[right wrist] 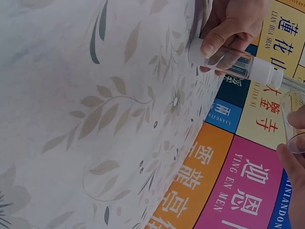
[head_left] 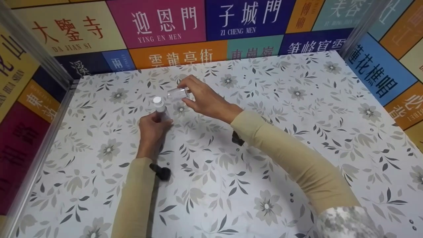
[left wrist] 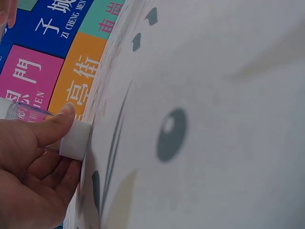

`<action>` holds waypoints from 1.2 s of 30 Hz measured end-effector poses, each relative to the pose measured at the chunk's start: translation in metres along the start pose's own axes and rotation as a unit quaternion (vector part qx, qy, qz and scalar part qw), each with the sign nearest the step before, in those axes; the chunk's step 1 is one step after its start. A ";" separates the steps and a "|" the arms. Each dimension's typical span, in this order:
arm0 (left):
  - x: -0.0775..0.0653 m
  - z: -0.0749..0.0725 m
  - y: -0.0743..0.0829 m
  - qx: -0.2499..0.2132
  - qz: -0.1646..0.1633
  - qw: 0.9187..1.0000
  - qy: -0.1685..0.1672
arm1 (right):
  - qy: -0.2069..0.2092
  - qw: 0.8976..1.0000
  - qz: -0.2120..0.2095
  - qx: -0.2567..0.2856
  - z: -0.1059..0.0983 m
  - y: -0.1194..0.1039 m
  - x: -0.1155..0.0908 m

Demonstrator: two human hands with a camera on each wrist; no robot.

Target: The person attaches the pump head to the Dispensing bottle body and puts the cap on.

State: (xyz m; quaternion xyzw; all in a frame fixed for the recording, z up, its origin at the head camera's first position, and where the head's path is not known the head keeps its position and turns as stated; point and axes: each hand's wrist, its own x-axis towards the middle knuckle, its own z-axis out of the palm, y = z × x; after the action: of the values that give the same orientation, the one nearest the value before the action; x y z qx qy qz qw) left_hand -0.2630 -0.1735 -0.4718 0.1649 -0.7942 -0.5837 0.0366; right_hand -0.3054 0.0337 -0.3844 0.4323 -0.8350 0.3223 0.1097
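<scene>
A small clear bottle [right wrist: 233,63] with a white bottom end and a white top stands upright on the table in the right wrist view. My left hand [head_left: 151,130] grips it low, near the bottom end; the thumb and fingers close around it in the left wrist view. Just right of the bottle's white top [head_left: 158,101], my right hand [head_left: 206,99] pinches a clear, hollow cylinder like a bottle cap [head_left: 177,94] between thumb and fingers. The cylinder is held tilted above the tabletop, apart from the bottle.
White cloth with a grey floral print covers the table [head_left: 211,185]. Coloured panels [head_left: 155,23] with large characters stand along the back and both sides. A dark strap end [head_left: 162,172] hangs at the left wrist, another [head_left: 237,138] at the right.
</scene>
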 end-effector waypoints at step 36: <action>-0.004 0.000 -0.002 -0.016 0.030 0.999 -0.003 | -0.055 0.994 -0.038 -0.090 0.016 -0.025 0.035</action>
State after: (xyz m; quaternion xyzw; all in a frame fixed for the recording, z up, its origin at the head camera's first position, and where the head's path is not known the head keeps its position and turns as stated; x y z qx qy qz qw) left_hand -0.2590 -0.1724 -0.4728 0.1382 -0.7895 -0.5955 0.0542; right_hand -0.3049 -0.0098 -0.3693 0.4694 -0.8480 0.2177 0.1145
